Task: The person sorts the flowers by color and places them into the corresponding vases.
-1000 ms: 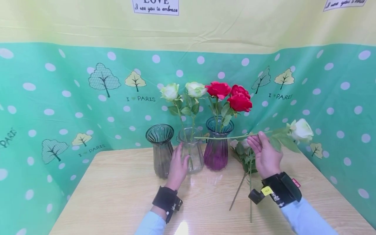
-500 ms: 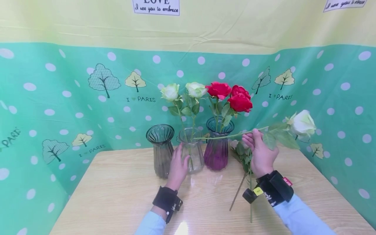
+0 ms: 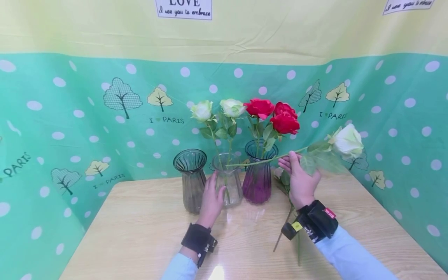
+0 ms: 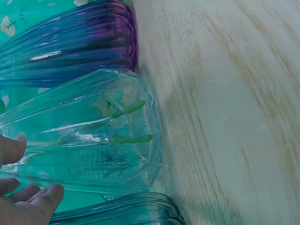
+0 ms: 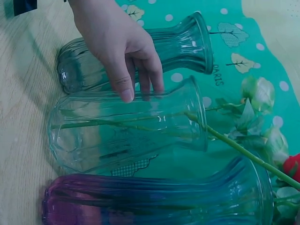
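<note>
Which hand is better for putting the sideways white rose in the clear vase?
Probably the right hand. It holds the white rose, its stem end by the mouth of the clear vase. The left hand touches that vase, holding no flower.

- A light-brown wood-grain table [image 3: 140, 233].
- Upright on it in a row: a grey fluted glass vase [image 3: 193, 190], a clear glass vase [image 3: 234, 194], a fluted glass vase shading from blue to purple [image 3: 257, 189].
- Beside the last, pale, long-stemmed, green-leaved flowers [image 3: 285, 178] lying partly hidden.

Pale wood-grain table [image 3: 140, 229]; dotted green-yellow cloth [image 3: 196, 81] behind, 2 text panels [image 3: 184, 10] above.
</note>
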Demonstrator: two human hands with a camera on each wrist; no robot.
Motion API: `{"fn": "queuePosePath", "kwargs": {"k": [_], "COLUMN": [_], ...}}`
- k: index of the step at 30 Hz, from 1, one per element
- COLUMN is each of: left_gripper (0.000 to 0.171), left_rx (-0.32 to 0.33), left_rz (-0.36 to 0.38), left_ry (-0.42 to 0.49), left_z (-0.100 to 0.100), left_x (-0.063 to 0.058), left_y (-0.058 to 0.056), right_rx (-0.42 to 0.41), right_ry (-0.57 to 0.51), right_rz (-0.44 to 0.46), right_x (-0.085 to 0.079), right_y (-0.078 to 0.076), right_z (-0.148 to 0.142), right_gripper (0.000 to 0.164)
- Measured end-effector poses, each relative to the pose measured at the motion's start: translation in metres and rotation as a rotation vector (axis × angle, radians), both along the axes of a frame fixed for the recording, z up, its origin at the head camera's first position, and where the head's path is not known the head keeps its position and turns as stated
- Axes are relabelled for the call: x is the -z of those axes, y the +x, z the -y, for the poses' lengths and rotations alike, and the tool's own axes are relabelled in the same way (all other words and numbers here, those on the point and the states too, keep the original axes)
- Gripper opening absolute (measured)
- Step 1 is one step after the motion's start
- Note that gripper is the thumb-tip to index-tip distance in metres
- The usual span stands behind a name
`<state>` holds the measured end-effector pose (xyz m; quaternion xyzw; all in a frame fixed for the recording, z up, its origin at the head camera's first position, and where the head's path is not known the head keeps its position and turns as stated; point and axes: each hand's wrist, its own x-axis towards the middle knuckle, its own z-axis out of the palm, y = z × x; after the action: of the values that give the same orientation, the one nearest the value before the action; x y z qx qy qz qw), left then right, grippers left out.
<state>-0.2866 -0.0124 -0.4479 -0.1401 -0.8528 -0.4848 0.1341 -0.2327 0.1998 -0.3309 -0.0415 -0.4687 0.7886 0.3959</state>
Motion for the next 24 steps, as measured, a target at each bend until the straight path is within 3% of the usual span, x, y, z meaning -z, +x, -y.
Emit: {"fn": "queuePosePath", "kwargs": {"k": [12,18,24], "left_gripper": [0.061,0.06,0.061], "left_rx": [-0.009,-0.008,-0.006], "left_rz": [-0.008,-0.002,-0.006], "left_ry": [-0.013,-0.021,-0.023], "left_z": [0.0,0.0,0.0], "left_x": [0.001,0.003,0.004], "left_y": [0.0,-0.002,-0.002], "right_rx": [-0.022,-0.038,-0.037], "right_ry": [0.114,0.154,0.197], "right_rz": [0.047,0.027,-0.016], "right_x": [0.003,0.002,-0.003], "right_y": [-0.007,-0.01,-0.015], "right_z": [0.014,0.022,0.03], "right_gripper": [0.026,0.032,0.021]}}
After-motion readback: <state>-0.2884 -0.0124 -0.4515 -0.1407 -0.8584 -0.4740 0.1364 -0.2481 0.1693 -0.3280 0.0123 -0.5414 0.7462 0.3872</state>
